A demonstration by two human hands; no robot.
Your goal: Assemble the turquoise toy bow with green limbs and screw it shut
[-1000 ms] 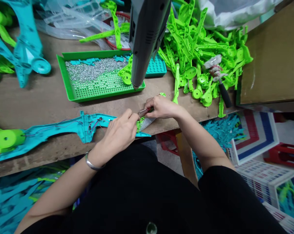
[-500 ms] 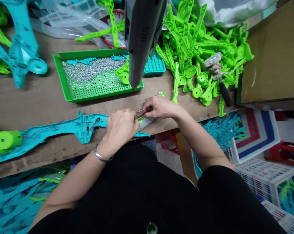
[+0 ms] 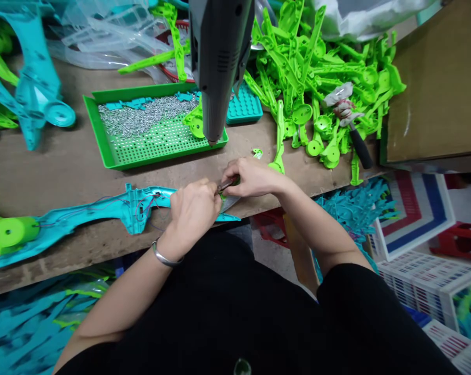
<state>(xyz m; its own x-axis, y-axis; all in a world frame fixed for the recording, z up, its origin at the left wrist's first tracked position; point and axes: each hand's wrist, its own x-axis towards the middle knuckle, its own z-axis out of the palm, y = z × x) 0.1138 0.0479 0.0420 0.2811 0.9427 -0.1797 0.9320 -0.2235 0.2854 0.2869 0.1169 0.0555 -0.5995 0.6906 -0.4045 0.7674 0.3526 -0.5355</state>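
Lying along the bench edge is a long turquoise plastic shell [image 3: 89, 212] with thin wires inside and a lime-green round housing [image 3: 11, 234] at its left end. My left hand [image 3: 195, 209] is closed over the shell's right part; its fingertips are hidden, so I cannot tell exactly what they grip. My right hand [image 3: 251, 176] pinches a small dark reddish metal tool [image 3: 227, 183], whose tip reaches my left fingers. Beneath the hands show a bit of lime-green plastic and a clear plastic piece [image 3: 230, 202]. A small lime-green part [image 3: 257, 153] rests just beyond my right hand.
A grey electric screwdriver [image 3: 220, 67] hangs above a green tray [image 3: 157, 159] holding screws and turquoise bits. Lime-green parts [image 3: 309, 78] are heaped at back right, with a black-handled tool [image 3: 359, 146] on them. A cardboard box [image 3: 434, 88] stands at right.
The reddish tool and my right hand have shifted slightly left and down, closer to my left hand. The whole view has moved slightly. Both hands stay closed.
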